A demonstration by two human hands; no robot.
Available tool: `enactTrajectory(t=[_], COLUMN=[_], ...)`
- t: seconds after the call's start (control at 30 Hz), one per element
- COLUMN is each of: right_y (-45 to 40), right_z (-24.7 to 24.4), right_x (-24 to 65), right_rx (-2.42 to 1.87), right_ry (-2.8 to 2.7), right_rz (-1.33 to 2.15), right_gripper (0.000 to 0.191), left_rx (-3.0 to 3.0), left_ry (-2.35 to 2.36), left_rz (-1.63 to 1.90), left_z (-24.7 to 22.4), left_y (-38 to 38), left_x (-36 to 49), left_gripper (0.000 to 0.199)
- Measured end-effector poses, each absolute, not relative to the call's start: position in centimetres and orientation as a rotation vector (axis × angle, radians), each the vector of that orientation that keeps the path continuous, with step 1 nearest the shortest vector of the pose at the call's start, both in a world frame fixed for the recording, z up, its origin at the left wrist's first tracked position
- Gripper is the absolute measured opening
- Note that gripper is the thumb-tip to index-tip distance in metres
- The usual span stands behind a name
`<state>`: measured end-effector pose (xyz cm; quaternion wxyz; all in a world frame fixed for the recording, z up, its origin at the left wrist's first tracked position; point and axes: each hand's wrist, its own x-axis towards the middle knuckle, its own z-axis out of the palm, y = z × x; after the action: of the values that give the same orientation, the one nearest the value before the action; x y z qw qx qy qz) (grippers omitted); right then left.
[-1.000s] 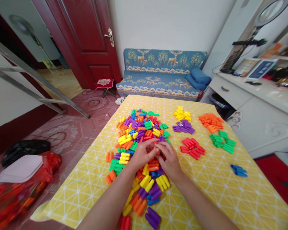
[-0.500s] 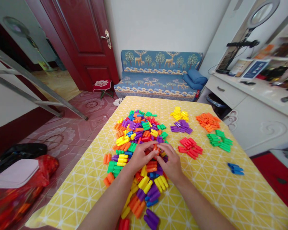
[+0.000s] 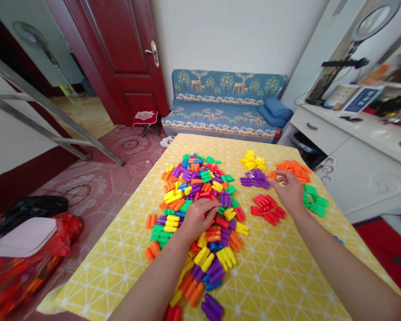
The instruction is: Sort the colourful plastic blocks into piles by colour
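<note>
My right hand (image 3: 289,189) pinches an orange piece (image 3: 272,174) just left of the orange pile (image 3: 293,169). Over the large mixed pile of coloured plastic pieces (image 3: 187,206), my left hand (image 3: 202,216) is closed, thumb near fingertips; whatever it may hold is too hidden to make out. Sorted by colour on the right are a yellow pile (image 3: 253,160), a purple pile (image 3: 255,179), a red pile (image 3: 268,208) and a green pile (image 3: 314,200). A blue piece (image 3: 338,240) is mostly hidden by my right forearm.
The yellow patterned tablecloth (image 3: 120,249) covers the table. Behind it stands a blue sofa (image 3: 217,111), with a small red stool (image 3: 146,118) to its left. A white cabinet (image 3: 361,156) is on the right, bags (image 3: 67,232) lie on the left floor.
My right hand has moved right from the mixed pile towards the orange pile with an orange piece. My left hand stays over the mixed pile. The two hands are now apart.
</note>
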<state>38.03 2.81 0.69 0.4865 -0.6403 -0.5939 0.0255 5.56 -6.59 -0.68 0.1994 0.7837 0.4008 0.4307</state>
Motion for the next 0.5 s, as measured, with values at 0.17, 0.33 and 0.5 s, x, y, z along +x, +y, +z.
enactTrajectory(t=[0.17, 0.33, 0.5], right_y=[8.2, 9.8, 9.7], right_z=[0.7, 0.7, 0.4], right_x=[47.5, 50.3, 49.6], right_rx=[-1.985, -2.137, -2.144], right_ry=[-1.156, -1.168, -1.155], right_rz=[0.003, 0.008, 0.048], right_gripper=[0.021, 0.024, 0.025], left_rx=[2.194, 2.184, 2.176], left_ry=[1.103, 1.100, 1.105], left_rz=[1.217, 1.226, 1.247], left_z=[-0.6, -0.7, -0.6], left_y=[-6.5, -6.5, -6.5], left_x=[5.6, 5.6, 5.5], left_gripper=[0.021, 0.021, 0.020])
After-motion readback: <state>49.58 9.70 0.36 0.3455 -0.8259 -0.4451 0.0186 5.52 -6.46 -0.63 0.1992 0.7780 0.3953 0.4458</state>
